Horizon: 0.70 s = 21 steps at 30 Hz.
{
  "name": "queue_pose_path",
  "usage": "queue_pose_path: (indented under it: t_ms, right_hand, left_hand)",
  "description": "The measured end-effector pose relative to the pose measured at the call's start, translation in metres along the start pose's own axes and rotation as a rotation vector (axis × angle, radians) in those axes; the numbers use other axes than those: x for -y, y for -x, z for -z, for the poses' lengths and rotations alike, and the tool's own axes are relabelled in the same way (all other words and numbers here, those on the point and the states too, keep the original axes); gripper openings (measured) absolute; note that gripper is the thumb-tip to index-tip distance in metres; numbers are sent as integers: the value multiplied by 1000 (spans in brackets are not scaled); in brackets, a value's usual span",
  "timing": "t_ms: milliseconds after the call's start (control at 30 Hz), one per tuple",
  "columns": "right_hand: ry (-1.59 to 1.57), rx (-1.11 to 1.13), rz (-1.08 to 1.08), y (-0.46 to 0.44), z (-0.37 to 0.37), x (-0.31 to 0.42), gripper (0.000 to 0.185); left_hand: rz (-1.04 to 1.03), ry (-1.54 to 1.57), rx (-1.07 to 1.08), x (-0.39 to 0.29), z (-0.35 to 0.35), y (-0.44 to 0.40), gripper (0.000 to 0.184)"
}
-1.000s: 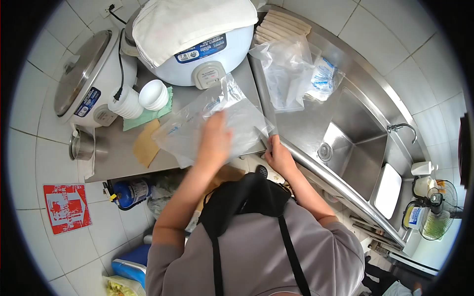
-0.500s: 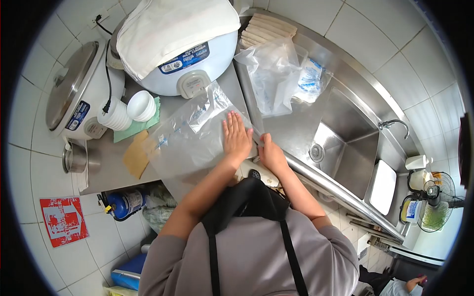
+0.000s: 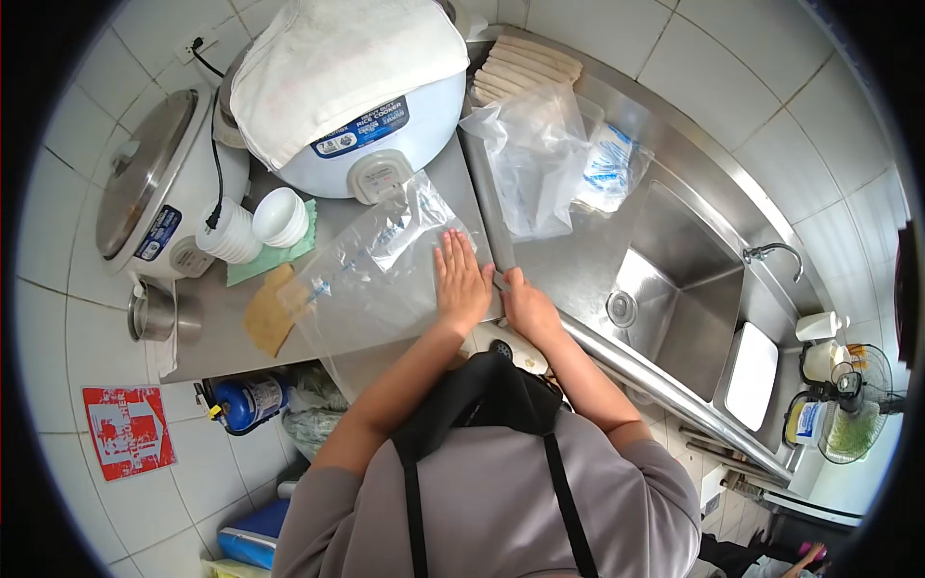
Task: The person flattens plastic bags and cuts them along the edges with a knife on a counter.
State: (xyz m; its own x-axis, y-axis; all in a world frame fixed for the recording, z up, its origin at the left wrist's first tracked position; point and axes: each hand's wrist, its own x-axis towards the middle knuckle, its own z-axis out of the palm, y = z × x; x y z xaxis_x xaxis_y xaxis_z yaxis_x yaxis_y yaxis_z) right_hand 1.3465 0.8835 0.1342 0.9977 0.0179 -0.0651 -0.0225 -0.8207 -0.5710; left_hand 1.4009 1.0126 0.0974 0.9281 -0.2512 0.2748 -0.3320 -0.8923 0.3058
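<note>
A clear plastic bag (image 3: 376, 279) with faint blue print lies spread over the steel counter, one side hanging past the front edge. My left hand (image 3: 462, 281) rests flat on its right part, fingers stretched out. Beside it, my right hand (image 3: 528, 304) is closed, with its thumb and fingers pinching the bag's right edge by the gap between counter and sink. What lies inside that pinch is mostly hidden. Another clear bag (image 3: 535, 164) and a blue-printed plastic pack (image 3: 609, 169) lie beyond, on the sink's drainboard.
A cloth-covered rice cooker (image 3: 385, 144) stands behind the bag, a second rice cooker (image 3: 154, 193) at left. Stacked white bowls (image 3: 279, 218), a tan cloth (image 3: 268, 313) and a steel pot (image 3: 151, 310) sit nearby. The sink (image 3: 665, 289) is at right; another person's hand (image 3: 807, 557) shows lower right.
The view has shifted slightly. My left hand stays flat on the bag and my right hand keeps its pinch, with little visible movement of either.
</note>
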Motion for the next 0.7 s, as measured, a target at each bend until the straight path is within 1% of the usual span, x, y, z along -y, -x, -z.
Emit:
queue_pose_path:
  t_ms: [33,133,233,333,400,467,533,700]
  right_hand:
    - [0,-11,-9,4,4,-1,27]
    - [-56,-57,4,20,8,-12,25]
    - [-113,-75,18,27,7,-17,25]
    - [-118,-79,20,27,13,-13,24]
    - [-104,-71,6,28,17,-8,24]
    - [-85,-50,-19,29,18,-5,24]
    - [-60,-64,-1,26,13,-5,25]
    - [5,-40,-25,21,16,-5,25]
  left_hand:
    - [7,10,3,0,2,-1,71]
    - [-76,106,-100,-4,16,1,66]
    - [-167,290,25,-3,32,8,45]
    - [-199,288,-100,-6,25,7,28]
    - [-230,249,-94,-4,19,6,22]
    - [-256,228,-114,-3,13,6,17]
    - [-280,225,-159,-2,8,7,14]
    - [-255,358,-156,-1,3,9,9]
